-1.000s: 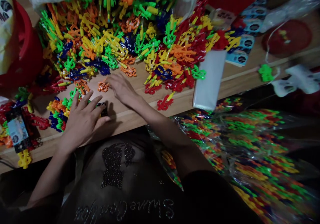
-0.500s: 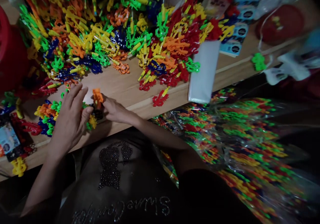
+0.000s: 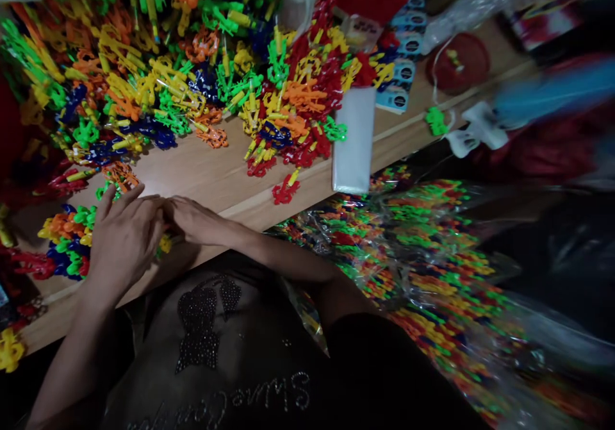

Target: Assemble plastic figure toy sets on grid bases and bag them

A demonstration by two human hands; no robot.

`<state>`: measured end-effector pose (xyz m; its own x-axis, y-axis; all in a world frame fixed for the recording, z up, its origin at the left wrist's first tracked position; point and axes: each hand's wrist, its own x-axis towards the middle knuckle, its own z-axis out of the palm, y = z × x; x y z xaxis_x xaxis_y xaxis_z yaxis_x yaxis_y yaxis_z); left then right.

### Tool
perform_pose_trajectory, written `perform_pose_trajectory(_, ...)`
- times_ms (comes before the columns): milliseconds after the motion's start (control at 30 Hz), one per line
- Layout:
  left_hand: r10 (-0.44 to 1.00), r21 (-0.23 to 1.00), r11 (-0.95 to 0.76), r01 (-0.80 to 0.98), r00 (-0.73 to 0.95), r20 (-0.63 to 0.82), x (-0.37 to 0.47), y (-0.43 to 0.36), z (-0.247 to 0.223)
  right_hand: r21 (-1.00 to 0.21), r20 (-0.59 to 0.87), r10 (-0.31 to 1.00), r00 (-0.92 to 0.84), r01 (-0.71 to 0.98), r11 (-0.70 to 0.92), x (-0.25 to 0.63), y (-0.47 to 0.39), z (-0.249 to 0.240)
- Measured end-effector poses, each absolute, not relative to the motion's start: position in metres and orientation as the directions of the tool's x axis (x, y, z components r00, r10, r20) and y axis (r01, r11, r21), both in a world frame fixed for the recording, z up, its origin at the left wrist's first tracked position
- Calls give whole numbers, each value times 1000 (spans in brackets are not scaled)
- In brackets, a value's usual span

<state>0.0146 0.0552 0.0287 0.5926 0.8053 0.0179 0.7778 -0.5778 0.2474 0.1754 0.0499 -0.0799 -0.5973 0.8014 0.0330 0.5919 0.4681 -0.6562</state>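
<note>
My left hand [image 3: 127, 238] is over the near-left table edge, its fingers bent and meeting the fingertips of my right hand [image 3: 192, 220]. What the two hands pinch between them is hidden. Beside my left hand lies a cluster of small orange, green, blue and yellow plastic pieces [image 3: 67, 241]. A few yellow and green bits [image 3: 164, 244] show under the hands. Just beyond my fingers sits an orange piece [image 3: 120, 175].
A large heap of coloured plastic figures [image 3: 163, 84] covers the table's back. Right of it lie a stack of clear bags [image 3: 354, 141], blue printed cards [image 3: 400, 87] and a red round lid [image 3: 459, 61]. Filled bags [image 3: 423, 250] lie below the table edge. A blurred blue object [image 3: 557, 93] is at far right.
The view has shifted, so things on the table appear further left. My right hand has come against my left, and the orange piece it held is out of sight.
</note>
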Motion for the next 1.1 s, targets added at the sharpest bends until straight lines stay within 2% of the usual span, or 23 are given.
perform_pose_trajectory(100, 808, 227, -575, 786, 590, 2, 15, 56, 30, -679, 118, 815, -567, 554, 483, 217, 62, -69)
perform_pose_trajectory(167, 802, 217, -586, 781, 597, 21, 14, 56, 30, -668, 163, 912, -376, 639, 382, 257, 66, -61)
perform_pose_trajectory(267, 795, 211, -599, 773, 605, 40, 14, 55, 28, -544, 76, 996, 38, 839, 9, 312, 65, -52)
perform_pose_trajectory(367, 798, 213, -596, 774, 600, 52, 13, 56, 25, -355, -19, 967, 255, 902, -245, 333, 59, -51)
perform_pose_trajectory(433, 790, 201, -609, 767, 609, 69, 13, 57, 23, -285, -52, 963, 265, 920, -269, 327, 53, -54)
perform_pose_trajectory(500, 786, 196, -615, 764, 613, 82, 12, 57, 23, -286, -64, 973, 221, 930, -230, 313, 45, -60)
perform_pose_trajectory(600, 784, 198, -618, 761, 616, 82, 13, 55, 24, -395, -34, 996, 83, 914, -90, 292, 33, -72)
perform_pose_trajectory(700, 779, 191, -624, 757, 622, 79, 13, 54, 25, -507, 22, 991, -133, 853, 126, 282, 22, -80)
perform_pose_trajectory(767, 781, 189, -622, 760, 620, 79, 14, 54, 24, -564, 36, 977, -208, 803, 192, 283, 20, -80)
perform_pose_trajectory(867, 797, 224, -600, 768, 598, 84, 14, 55, 24, -563, 52, 996, -68, 822, 86, 294, 30, -71)
perform_pose_trajectory(967, 843, 356, -525, 773, 530, 91, 13, 53, 29, -446, 41, 993, 107, 892, -78, 306, 50, -60)
perform_pose_trajectory(1033, 888, 448, -446, 775, 447, 111, 11, 50, 35, -371, 3, 991, 136, 920, -125, 307, 59, -56)
perform_pose_trajectory(1100, 916, 487, -394, 779, 374, 143, 9, 46, 40, -332, -25, 993, 116, 936, -117, 302, 61, -54)
